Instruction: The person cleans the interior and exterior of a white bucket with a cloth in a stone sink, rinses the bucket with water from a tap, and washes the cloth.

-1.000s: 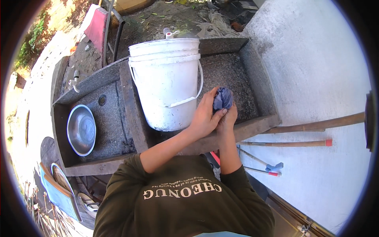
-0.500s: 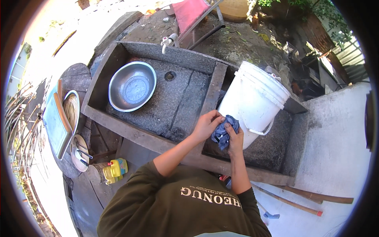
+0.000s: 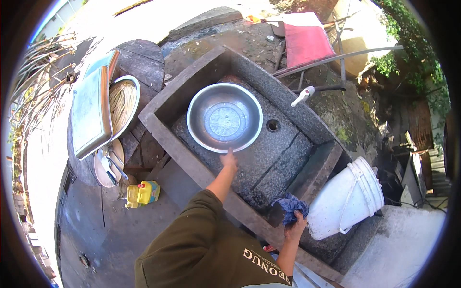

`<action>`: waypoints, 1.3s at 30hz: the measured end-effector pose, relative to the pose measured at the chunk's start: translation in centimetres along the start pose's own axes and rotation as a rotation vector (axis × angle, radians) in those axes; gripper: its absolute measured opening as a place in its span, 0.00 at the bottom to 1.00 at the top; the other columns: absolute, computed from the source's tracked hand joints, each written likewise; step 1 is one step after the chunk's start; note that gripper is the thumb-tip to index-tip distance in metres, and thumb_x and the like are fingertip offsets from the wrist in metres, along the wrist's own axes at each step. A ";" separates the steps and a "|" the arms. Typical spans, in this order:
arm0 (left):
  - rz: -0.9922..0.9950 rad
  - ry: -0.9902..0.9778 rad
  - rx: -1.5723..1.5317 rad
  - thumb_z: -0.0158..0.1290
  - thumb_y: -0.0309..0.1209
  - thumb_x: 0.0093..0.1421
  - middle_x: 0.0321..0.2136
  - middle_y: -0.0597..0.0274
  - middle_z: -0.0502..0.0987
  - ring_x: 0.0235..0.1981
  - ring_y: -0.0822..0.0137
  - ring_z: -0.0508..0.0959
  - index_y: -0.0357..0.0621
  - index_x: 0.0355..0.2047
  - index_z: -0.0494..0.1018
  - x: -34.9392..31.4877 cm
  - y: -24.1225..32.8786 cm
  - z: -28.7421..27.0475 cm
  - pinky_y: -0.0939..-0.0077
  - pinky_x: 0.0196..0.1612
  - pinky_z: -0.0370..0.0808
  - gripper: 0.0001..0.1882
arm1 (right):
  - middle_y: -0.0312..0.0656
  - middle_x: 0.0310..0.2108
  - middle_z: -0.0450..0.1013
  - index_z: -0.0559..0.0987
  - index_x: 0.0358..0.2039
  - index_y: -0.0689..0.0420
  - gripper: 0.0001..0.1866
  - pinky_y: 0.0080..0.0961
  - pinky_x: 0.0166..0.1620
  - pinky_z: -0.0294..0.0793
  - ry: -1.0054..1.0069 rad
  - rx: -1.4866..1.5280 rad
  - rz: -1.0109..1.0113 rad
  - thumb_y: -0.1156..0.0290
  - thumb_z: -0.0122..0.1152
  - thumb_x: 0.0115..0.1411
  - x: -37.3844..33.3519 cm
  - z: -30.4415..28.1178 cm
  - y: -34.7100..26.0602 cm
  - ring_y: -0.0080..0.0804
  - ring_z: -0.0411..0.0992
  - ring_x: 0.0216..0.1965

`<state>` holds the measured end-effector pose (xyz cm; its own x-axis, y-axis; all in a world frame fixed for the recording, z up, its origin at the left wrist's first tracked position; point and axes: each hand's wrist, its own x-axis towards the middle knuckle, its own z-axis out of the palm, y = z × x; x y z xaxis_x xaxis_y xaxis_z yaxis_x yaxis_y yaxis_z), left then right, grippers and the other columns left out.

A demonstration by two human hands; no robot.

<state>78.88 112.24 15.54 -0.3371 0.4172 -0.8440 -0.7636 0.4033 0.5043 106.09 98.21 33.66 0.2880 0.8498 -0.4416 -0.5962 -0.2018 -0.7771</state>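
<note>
A wide silver metal basin (image 3: pixel 194 113) sits in the left compartment of the stone sink (image 3: pixel 163 126). My left hand (image 3: pixel 229 161) is at the basin's near rim, its thumb up over the edge and its other fingers mostly hidden beneath. Crumpled into a bunch, a blue cloth (image 3: pixel 291 206) is held in my right hand (image 3: pixel 296 227), just over the sink's near wall by the divider. Close beside that hand, a white bucket (image 3: pixel 338 204) stands in the right compartment. No water shows clearly in the basin.
A white tap (image 3: pixel 303 96) juts over the sink's far wall, and a drain hole (image 3: pixel 272 126) lies right of the basin. On the left, a round wooden table (image 3: pixel 144 60) bears boards and a bowl of pale strands (image 3: pixel 123 105). A yellow jug (image 3: pixel 146 192) stands nearby.
My left hand has let go of the blue cloth and moved left to the basin's rim. The cloth stays in my right hand. The view has turned and shifted left.
</note>
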 end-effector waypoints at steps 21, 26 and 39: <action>0.458 -0.152 -0.140 0.48 0.29 0.50 0.22 0.61 0.74 0.17 0.71 0.72 0.36 0.28 0.71 -12.8 13.6 -3.7 0.79 0.18 0.68 0.08 | 0.41 0.36 0.72 0.72 0.36 0.62 0.16 0.27 0.47 0.67 -0.223 -0.115 0.095 0.75 0.50 0.44 4.8 5.1 -2.9 0.35 0.70 0.38; 0.546 -0.041 -0.281 0.48 0.29 0.53 0.21 0.62 0.74 0.16 0.72 0.73 0.38 0.29 0.69 -12.5 17.2 -10.9 0.81 0.14 0.67 0.06 | 0.42 0.35 0.71 0.72 0.37 0.64 0.15 0.28 0.42 0.70 -0.253 -0.084 0.110 0.77 0.52 0.45 5.4 4.6 -3.6 0.35 0.71 0.36; 0.601 0.299 -0.385 0.47 0.27 0.53 0.20 0.54 0.74 0.16 0.67 0.74 0.33 0.27 0.67 -11.8 22.4 -20.7 0.79 0.15 0.69 0.07 | 0.43 0.38 0.71 0.71 0.39 0.62 0.17 0.32 0.46 0.69 -0.249 -0.010 0.130 0.77 0.49 0.44 5.2 2.1 -2.0 0.38 0.70 0.40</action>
<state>54.35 99.51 33.02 -0.8470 0.2152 -0.4861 -0.5214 -0.1575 0.8386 107.19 104.09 33.87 0.0157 0.9097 -0.4149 -0.6080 -0.3208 -0.7263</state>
